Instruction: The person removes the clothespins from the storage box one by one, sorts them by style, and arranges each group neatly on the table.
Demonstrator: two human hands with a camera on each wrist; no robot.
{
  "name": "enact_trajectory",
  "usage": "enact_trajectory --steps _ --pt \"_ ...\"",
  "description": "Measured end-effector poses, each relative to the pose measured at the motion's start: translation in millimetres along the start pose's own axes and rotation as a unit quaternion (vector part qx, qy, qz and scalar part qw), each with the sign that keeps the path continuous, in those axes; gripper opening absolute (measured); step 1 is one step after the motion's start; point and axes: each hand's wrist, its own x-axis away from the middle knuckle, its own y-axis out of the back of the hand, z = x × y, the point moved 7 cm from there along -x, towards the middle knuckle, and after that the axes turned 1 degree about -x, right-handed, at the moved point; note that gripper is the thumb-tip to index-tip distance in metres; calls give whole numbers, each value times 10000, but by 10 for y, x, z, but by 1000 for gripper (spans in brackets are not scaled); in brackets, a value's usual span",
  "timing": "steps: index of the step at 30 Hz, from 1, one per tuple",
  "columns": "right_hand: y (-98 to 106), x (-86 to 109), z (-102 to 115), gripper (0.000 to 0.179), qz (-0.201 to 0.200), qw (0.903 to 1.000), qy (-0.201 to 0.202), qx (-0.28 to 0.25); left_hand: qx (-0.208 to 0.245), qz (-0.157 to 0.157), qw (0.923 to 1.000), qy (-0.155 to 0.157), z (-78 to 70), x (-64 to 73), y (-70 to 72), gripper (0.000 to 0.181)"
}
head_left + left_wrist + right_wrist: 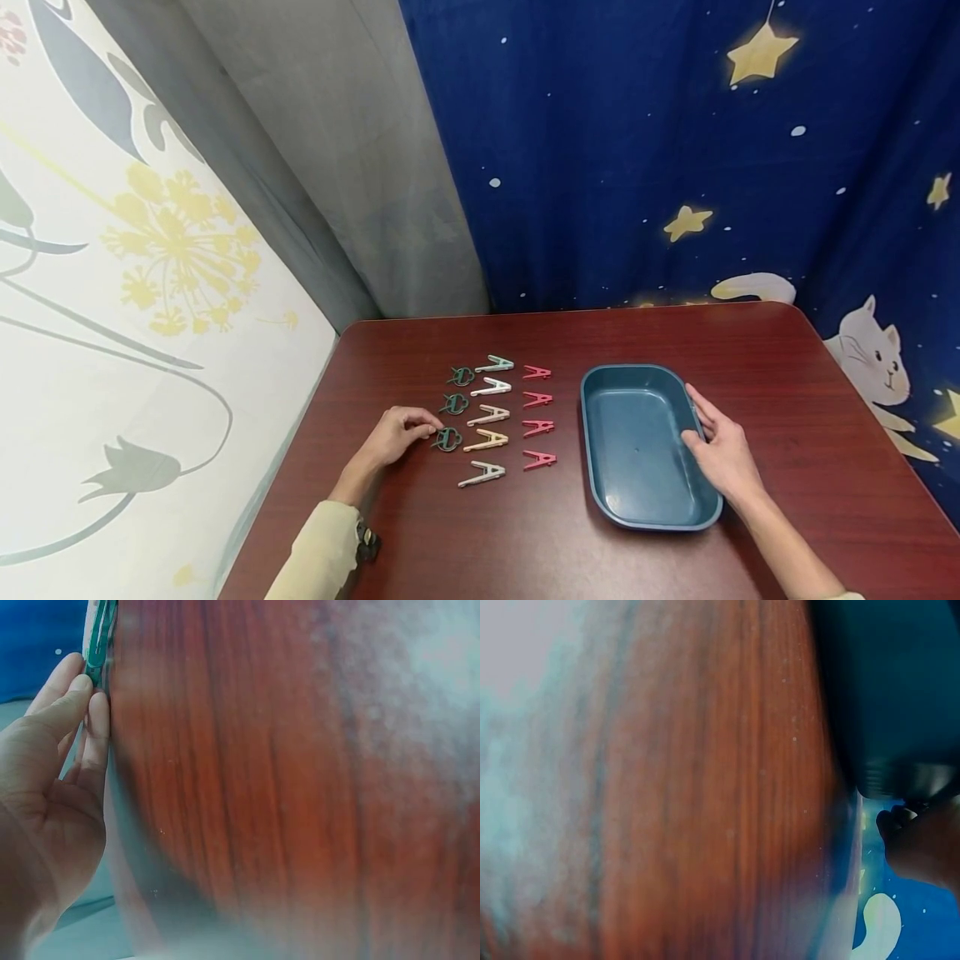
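Observation:
At the left of the table, my left hand [397, 433] pinches the edge of the nearest dark green plant clip [447, 439] between thumb and fingertips. In the left wrist view the thumb and fingers of this left hand [60, 750] meet at the end of a green clip [97, 645]. Two more green clips [453, 404] lie beyond it in a column. To the right, my right hand [722, 450] grips the right rim of a blue plastic tray [651, 523], thumb on the inside. The right wrist view shows the dark tray [907, 690] and part of the hand [926, 844].
Several pale clothespins [489, 414], in green, white, beige and yellow, form a column right of the green clips. Several red clothespins [538, 427] line up between these and the tray. Behind the brown table [825, 400] hangs a blue curtain [600, 167].

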Motion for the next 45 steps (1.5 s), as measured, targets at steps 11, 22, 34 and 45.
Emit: enact_trajectory --steps 11,22,34,45 --pt "18 -11 -8 74 6 10000 1 0 -77 -13 10000 -15 -29 -16 -24 18" --pt "24 -44 -6 72 -11 10000 -14 -22 330 -159 9992 155 -14 26 61 17" --pt "98 -111 4 56 -542 9963 426 -505 -453 -704 9959 328 -164 26 248 18" --pt "244 -111 180 46 -616 9943 855 146 -1374 -1611 9770 242 -469 56 456 40"
